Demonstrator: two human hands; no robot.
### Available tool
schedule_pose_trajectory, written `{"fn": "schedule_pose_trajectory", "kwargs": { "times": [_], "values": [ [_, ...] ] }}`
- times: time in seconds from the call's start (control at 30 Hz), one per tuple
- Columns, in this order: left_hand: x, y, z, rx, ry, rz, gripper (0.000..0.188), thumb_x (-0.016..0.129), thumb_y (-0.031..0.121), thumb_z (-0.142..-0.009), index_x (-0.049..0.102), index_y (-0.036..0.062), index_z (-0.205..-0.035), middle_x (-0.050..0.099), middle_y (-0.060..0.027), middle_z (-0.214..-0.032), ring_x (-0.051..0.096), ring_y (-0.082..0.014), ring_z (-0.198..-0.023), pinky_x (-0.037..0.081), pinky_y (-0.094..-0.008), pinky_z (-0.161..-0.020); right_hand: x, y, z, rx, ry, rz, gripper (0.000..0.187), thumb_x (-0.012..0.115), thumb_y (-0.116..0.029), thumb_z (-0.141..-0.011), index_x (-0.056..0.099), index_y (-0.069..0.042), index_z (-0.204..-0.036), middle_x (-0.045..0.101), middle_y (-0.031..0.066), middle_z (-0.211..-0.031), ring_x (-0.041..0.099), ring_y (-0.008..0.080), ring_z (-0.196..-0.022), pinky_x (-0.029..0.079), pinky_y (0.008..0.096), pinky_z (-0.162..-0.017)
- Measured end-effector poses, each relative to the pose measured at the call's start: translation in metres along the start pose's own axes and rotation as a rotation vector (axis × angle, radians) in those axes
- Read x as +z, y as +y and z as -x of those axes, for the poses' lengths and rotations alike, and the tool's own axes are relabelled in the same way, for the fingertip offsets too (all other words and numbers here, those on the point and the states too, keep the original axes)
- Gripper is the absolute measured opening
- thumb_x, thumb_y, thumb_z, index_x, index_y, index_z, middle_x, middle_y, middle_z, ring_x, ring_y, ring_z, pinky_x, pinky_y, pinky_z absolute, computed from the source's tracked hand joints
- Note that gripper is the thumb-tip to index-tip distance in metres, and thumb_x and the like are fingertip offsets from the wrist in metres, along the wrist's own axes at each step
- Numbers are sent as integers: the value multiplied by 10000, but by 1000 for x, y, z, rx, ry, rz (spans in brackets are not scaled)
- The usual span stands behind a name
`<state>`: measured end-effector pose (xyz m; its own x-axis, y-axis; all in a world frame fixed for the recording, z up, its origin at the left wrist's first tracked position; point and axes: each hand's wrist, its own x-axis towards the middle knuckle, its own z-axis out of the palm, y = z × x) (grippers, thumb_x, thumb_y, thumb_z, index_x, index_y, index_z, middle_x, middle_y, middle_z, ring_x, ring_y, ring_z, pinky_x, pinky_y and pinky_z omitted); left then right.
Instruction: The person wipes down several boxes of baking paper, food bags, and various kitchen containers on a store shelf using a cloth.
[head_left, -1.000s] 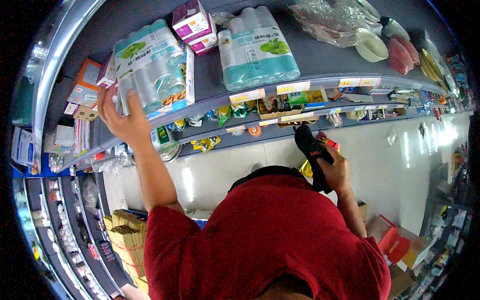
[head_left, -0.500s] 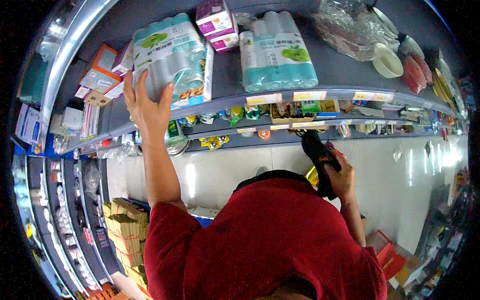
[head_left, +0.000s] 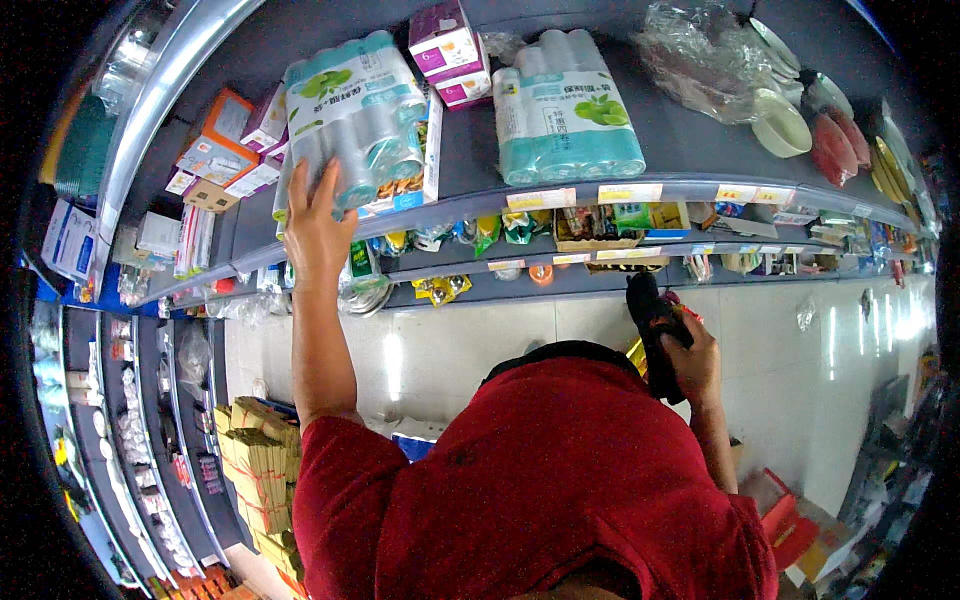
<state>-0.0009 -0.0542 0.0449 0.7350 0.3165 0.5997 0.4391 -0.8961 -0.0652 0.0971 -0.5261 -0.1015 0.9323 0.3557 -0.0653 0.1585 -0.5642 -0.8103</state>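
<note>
My left hand [head_left: 318,225] reaches to the upper shelf, its fingers stretched against the near end of a clear pack of plastic rolls [head_left: 365,105] printed with green fruit. The thumb points to the right, apart from the fingers, and none of them wraps round the pack. Lower on the right, my right hand [head_left: 695,360] is closed round a long black item [head_left: 655,335] whose kind I cannot make out. Something red shows beside its fingers, and a yellow edge is partly hidden behind the black item.
A second pack of rolls [head_left: 568,115], purple boxes [head_left: 445,45] and a pale green bowl [head_left: 781,123] share the upper shelf [head_left: 690,140]. Orange boxes [head_left: 215,135] stand left. Small goods fill the lower shelves. Bundled brown paper stacks [head_left: 255,470] stand on the floor at left.
My left hand has shifted a little right and toward me along the pack's near end, its fingers drawn closer together. My right hand still holds the black item. The view has shifted slightly.
</note>
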Motion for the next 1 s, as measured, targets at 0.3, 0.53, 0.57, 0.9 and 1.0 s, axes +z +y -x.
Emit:
{"fn": "schedule_pose_trajectory", "kwargs": {
  "times": [0.3,0.53,0.57,0.9,1.0],
  "values": [
    [6,-14,26,32,330,92,537,688,-32,-602,584,33,-1125,497,-175,-1260,511,-345,-1135,472,-400,-905,-3,-5,2,-7,-48,-49,427,657,-121,-730,565,-1,-1130,614,188,-1078,592,329,-1012,453,375,-873],
    [-28,21,50,2,606,171,479,705,10,-681,559,-12,-1136,506,-211,-1254,514,-354,-1144,465,-418,-903,-11,-18,5,57,-49,63,408,649,-141,-733,579,-33,-1120,628,175,-1046,610,313,-975,471,362,-838],
    [-33,29,52,11,622,211,473,698,10,-685,555,-20,-1135,514,-216,-1246,517,-356,-1141,458,-418,-909,-11,-20,5,56,-27,95,404,652,-142,-724,584,-22,-1104,638,173,-1016,621,291,-958,474,348,-822],
    [-24,30,81,-605,179,1497,625,704,150,-645,466,-67,-1181,587,-191,-1050,589,-343,-958,536,-463,-659,-43,-23,-18,-99,204,-215,528,636,13,-753,461,18,-1252,581,164,-1149,580,224,-1010,463,338,-864],
    [-30,58,52,-640,-197,1786,615,697,197,-637,491,-56,-1159,611,-158,-944,631,-270,-742,518,-384,-449,-66,-48,-29,-102,124,-537,737,661,1,-756,290,-35,-1392,535,179,-1169,533,189,-1053,433,355,-911]
  ]
}}
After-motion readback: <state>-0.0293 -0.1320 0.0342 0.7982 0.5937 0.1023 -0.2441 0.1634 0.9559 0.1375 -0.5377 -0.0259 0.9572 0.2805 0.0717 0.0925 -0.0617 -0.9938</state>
